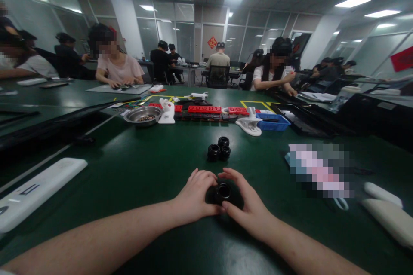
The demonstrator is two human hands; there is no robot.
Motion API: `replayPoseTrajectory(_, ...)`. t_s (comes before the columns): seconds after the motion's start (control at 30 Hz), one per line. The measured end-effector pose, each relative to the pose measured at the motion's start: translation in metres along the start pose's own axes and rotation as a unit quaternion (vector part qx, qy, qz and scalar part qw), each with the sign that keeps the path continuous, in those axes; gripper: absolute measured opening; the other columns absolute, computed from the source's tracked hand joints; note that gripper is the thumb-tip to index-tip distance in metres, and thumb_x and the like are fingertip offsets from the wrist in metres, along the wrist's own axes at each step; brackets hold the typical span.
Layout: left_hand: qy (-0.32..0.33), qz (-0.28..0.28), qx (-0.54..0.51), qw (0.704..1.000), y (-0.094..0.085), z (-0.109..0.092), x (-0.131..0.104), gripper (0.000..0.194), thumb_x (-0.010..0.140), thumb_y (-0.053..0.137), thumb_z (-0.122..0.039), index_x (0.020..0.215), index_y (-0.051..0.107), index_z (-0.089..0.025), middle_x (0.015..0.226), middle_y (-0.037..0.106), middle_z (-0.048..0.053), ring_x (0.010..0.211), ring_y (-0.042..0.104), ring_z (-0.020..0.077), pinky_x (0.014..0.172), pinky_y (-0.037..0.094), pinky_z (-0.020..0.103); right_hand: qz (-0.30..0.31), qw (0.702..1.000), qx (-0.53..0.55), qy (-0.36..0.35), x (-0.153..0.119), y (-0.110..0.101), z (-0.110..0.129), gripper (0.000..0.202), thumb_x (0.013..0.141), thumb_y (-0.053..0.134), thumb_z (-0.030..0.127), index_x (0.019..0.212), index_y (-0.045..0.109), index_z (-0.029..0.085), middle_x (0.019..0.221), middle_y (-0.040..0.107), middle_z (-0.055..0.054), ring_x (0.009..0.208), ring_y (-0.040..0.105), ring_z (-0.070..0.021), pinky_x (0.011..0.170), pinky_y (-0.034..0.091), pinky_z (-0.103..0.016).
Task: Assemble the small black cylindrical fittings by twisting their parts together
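A glossy black round part with a hole in its top (223, 190) is between my two hands, low over the green table (155, 240). My left hand (196, 193) curls round its left side, fingers at the back and thumb at the front. On the other side, my right hand (247, 202) closes on it, its thumb at the front rim. The fingertips of both hands nearly meet. Whether the part rests on the table I cannot tell. Just beyond, three similar black round parts (213, 152) stand in a tight cluster, apart from my hands.
Farther back are a metal bowl (143, 116) of small pieces, two white stands (167, 111), a red strip (204, 109) and a blue tray (273, 122). A long white case (41, 191) lies left. White objects (387, 219) lie right. Several people sit beyond.
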State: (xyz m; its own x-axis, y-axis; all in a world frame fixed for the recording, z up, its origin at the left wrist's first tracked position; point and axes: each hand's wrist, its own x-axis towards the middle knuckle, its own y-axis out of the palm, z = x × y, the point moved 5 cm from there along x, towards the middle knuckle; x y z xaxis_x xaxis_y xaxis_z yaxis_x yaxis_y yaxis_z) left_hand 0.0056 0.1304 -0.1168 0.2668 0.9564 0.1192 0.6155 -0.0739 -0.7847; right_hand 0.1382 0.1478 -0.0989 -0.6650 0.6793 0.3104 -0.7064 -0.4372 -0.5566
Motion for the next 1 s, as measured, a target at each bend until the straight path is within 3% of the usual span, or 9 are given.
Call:
replayPoseTrajectory(0.13, 0.000, -0.001, 0.003, 1.000, 0.000, 0.000, 0.000, 0.034, 0.060, 0.068, -0.041, 0.080, 0.049, -0.019, 0.105, 0.051, 0.005, 0.104, 0.046, 0.0236, 0.102, 0.015, 0.050, -0.044, 0.998, -0.021, 0.029, 0.001, -0.001, -0.006, 0.054, 0.069, 0.060, 0.022, 0.116, 0.034, 0.019, 0.106, 0.049, -0.009, 0.102, 0.048, -0.0242, 0.090, 0.038, -0.044)
replayPoseTrajectory(0.23, 0.001, -0.002, 0.001, 1.000, 0.000, 0.000, -0.001, 0.036, 0.060, 0.068, -0.043, 0.080, 0.049, -0.020, 0.103, 0.051, 0.004, 0.103, 0.046, 0.0235, 0.101, 0.016, 0.051, -0.042, 0.999, -0.005, 0.027, 0.002, -0.003, -0.004, 0.047, 0.070, 0.056, 0.019, 0.112, 0.036, 0.020, 0.099, 0.052, -0.007, 0.097, 0.051, -0.0225, 0.088, 0.039, -0.043)
replayPoseTrajectory(0.37, 0.007, -0.002, 0.001, 1.000, 0.000, 0.000, 0.000, 0.042, 0.059, 0.068, -0.046, 0.086, 0.049, -0.020, 0.103, 0.052, 0.004, 0.102, 0.046, 0.0243, 0.101, 0.016, 0.052, 0.008, 0.999, 0.031, -0.008, 0.002, -0.002, 0.004, 0.054, 0.071, 0.048, 0.015, 0.121, 0.029, 0.021, 0.113, 0.049, -0.010, 0.109, 0.046, -0.0231, 0.094, 0.034, -0.045)
replayPoseTrajectory(0.47, 0.005, -0.003, 0.004, 1.000, 0.000, 0.000, 0.000, 0.038, 0.060, 0.067, -0.044, 0.083, 0.049, -0.020, 0.103, 0.051, 0.004, 0.103, 0.046, 0.0243, 0.101, 0.015, 0.052, 0.000, 1.000, 0.016, -0.001, 0.001, -0.001, 0.001, 0.060, 0.071, 0.053, 0.017, 0.124, 0.026, 0.021, 0.121, 0.044, -0.011, 0.114, 0.041, -0.0246, 0.096, 0.032, -0.047)
replayPoseTrajectory(0.6, 0.001, 0.000, 0.005, 1.000, -0.001, -0.001, -0.001, 0.034, 0.061, 0.066, -0.042, 0.080, 0.050, -0.020, 0.103, 0.051, 0.004, 0.103, 0.046, 0.0236, 0.102, 0.016, 0.051, -0.045, 0.999, -0.011, 0.025, 0.000, -0.001, -0.006, 0.057, 0.068, 0.061, 0.022, 0.118, 0.034, 0.020, 0.109, 0.049, -0.009, 0.103, 0.048, -0.0240, 0.091, 0.038, -0.043)
replayPoseTrajectory(0.7, 0.000, -0.006, 0.004, 1.000, -0.001, -0.002, 0.000, 0.035, 0.060, 0.068, -0.041, 0.079, 0.050, -0.020, 0.103, 0.052, 0.004, 0.102, 0.046, 0.0233, 0.101, 0.017, 0.050, -0.046, 0.999, -0.009, 0.022, 0.001, -0.002, -0.006, 0.050, 0.069, 0.059, 0.019, 0.114, 0.037, 0.020, 0.102, 0.051, -0.007, 0.097, 0.050, -0.0222, 0.087, 0.040, -0.041)
replayPoseTrajectory(0.87, 0.006, -0.003, 0.012, 1.000, 0.000, -0.001, 0.001, 0.040, 0.059, 0.069, -0.043, 0.086, 0.050, -0.019, 0.104, 0.052, 0.005, 0.102, 0.046, 0.0244, 0.101, 0.017, 0.052, 0.013, 1.000, 0.018, -0.014, 0.000, -0.001, 0.001, 0.058, 0.071, 0.051, 0.013, 0.124, 0.028, 0.021, 0.116, 0.048, -0.009, 0.109, 0.045, -0.0224, 0.095, 0.034, -0.043)
replayPoseTrajectory(1.0, 0.004, 0.000, 0.016, 1.000, 0.000, -0.001, 0.000, 0.034, 0.062, 0.067, -0.042, 0.081, 0.050, -0.019, 0.104, 0.052, 0.005, 0.102, 0.046, 0.0242, 0.101, 0.017, 0.051, -0.025, 1.000, -0.004, 0.004, 0.000, -0.001, -0.002, 0.061, 0.069, 0.059, 0.021, 0.122, 0.030, 0.020, 0.116, 0.046, -0.010, 0.108, 0.045, -0.0245, 0.093, 0.036, -0.043)
